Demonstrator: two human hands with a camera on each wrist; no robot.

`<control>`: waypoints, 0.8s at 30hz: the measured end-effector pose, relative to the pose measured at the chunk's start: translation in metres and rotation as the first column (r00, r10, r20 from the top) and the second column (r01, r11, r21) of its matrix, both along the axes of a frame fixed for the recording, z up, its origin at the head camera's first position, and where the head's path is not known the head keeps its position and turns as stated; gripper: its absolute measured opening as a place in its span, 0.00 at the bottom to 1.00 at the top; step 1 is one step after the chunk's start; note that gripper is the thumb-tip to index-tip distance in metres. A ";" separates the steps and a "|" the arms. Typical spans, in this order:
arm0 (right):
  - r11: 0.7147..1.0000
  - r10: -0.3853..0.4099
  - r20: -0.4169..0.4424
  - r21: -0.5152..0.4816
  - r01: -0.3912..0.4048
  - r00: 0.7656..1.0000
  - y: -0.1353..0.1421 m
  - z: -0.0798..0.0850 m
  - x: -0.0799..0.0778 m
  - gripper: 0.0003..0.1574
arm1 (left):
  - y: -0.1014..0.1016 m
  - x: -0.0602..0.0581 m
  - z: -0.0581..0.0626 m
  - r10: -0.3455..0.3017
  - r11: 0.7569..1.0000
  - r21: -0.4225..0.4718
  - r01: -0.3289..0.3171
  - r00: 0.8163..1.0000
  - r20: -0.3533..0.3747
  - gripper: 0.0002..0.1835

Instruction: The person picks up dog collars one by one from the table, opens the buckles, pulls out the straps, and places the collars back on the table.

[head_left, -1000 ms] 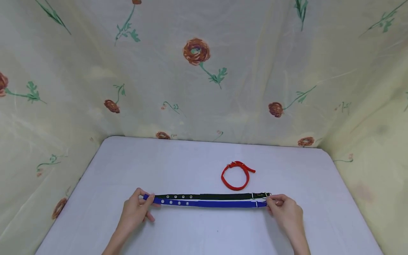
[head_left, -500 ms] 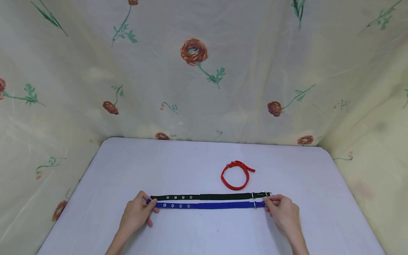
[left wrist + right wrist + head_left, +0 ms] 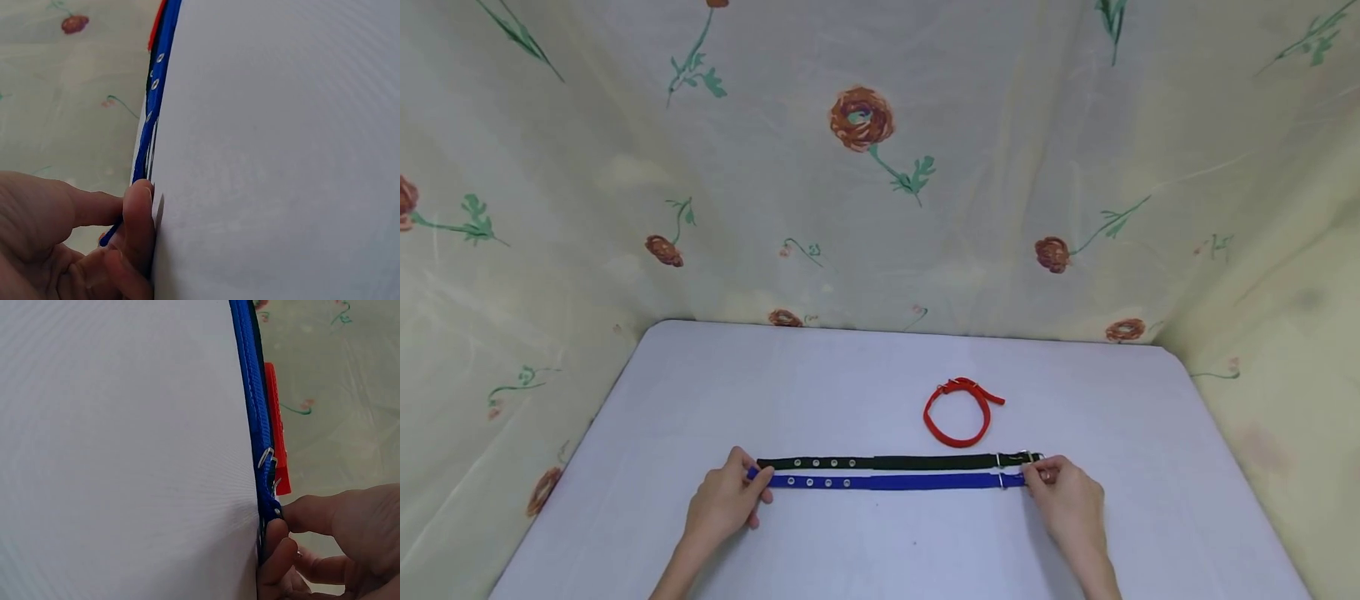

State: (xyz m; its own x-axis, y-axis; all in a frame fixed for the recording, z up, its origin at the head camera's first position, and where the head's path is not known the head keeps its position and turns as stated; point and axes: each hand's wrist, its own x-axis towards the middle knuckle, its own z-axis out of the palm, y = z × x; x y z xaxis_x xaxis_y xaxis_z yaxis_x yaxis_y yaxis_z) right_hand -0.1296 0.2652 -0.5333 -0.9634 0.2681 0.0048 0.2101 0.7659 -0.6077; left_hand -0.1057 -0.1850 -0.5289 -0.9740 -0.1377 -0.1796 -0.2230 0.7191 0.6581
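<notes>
A blue collar (image 3: 925,482) with metal eyelets is stretched straight from side to side. My left hand (image 3: 722,498) pinches its eyelet end between thumb and fingers; the tip pokes out past the thumb in the left wrist view (image 3: 106,240). At the buckle end, my right hand (image 3: 1070,504) pinches the collar, its fingers covering most of the buckle. Just behind and parallel lies a black collar (image 3: 932,462), with eyelets at the left and a metal buckle at the right. Farther back a red collar (image 3: 957,414) lies fastened in a loop.
A white-covered table (image 3: 880,554) with rounded far corners lies under everything. Flower-printed cloth (image 3: 985,167) hangs behind it and at both sides.
The blue collar's left end has come slightly toward me and to the right, opening a gap from the black collar. The black and red collars stay put.
</notes>
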 end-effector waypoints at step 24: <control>0.999 -0.017 -0.056 0.032 0.019 0.998 -0.001 -0.004 0.006 0.18 | 0.002 0.003 0.000 0.057 0.939 -0.337 -0.065 0.998 -0.033 0.27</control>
State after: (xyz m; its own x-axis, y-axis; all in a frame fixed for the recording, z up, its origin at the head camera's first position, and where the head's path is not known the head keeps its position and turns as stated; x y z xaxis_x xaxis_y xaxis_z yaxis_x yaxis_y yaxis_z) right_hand -0.1236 0.2645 -0.5376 -0.9563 0.2844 0.0673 0.1908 0.7819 -0.5935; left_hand -0.1026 -0.1825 -0.5285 -0.9652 -0.2455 -0.0904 -0.2612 0.8857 0.3839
